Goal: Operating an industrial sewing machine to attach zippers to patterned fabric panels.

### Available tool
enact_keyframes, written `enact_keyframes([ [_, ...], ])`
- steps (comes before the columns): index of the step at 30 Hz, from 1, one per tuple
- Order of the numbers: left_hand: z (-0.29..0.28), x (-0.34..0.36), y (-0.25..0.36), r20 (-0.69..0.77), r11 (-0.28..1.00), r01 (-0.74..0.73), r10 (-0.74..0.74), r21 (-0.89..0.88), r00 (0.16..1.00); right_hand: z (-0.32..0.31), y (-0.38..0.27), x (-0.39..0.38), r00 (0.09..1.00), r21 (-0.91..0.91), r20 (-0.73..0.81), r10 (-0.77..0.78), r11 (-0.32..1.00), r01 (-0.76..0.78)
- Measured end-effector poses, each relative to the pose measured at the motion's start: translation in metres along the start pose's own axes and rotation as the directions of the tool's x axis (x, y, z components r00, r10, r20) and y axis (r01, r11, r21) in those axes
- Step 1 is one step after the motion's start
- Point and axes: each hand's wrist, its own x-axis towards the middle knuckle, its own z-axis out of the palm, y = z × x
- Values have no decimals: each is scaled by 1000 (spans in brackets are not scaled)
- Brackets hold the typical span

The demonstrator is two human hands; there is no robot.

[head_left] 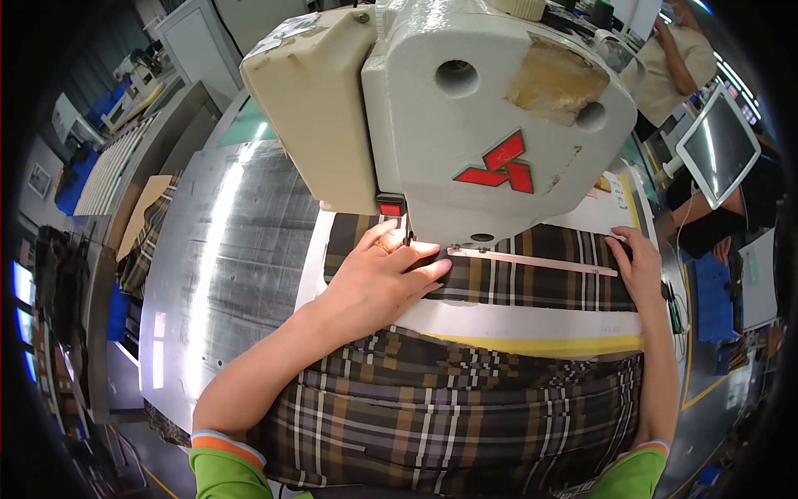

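Observation:
My left hand (pixel 386 270) lies on a dark plaid fabric piece (pixel 524 287) beside the needle area of a white industrial sewing machine (pixel 465 158). Its fingers are spread and flat, with a ring on one. A narrow pale pink strip (pixel 540 263) runs across the plaid, from under the machine head toward the right. At the right end of the piece my right hand (pixel 640 262) rests at the edge, thumb and forefinger stretched out and apart; its other fingers are partly hidden. White card (pixel 540 318) with a yellow band shows below the plaid.
More plaid cloth (pixel 465 407) hangs in folds in front of me. A shiny metal worktop (pixel 224 274) extends to the left. At right stand a screen (pixel 719 145) and a blue bin (pixel 713 295); another person (pixel 673 71) is behind the machine.

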Motion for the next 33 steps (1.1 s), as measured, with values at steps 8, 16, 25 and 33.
enact_keyframes([
  [8, 1, -4, -11, 5, 994, -104, 104, 18, 995, -4, -8, -4, 998, 54, 20, 56, 997, -57],
  [16, 4, 4, 4, 22, 1000, -3, 3, -29, 1000, -1, 9, -3, 1000, -81, 13, -24, 996, 25],
  [25, 6, 1, 5, -33, 1000, -1, 0, -27, 999, 3, -6, 9, 998, -76, 34, -52, 996, 54],
  [33, 6, 0, 4, 10, 1000, -1, 1, -22, 1000, -8, 6, 2, 982, -177, 146, 120, 980, -94],
])
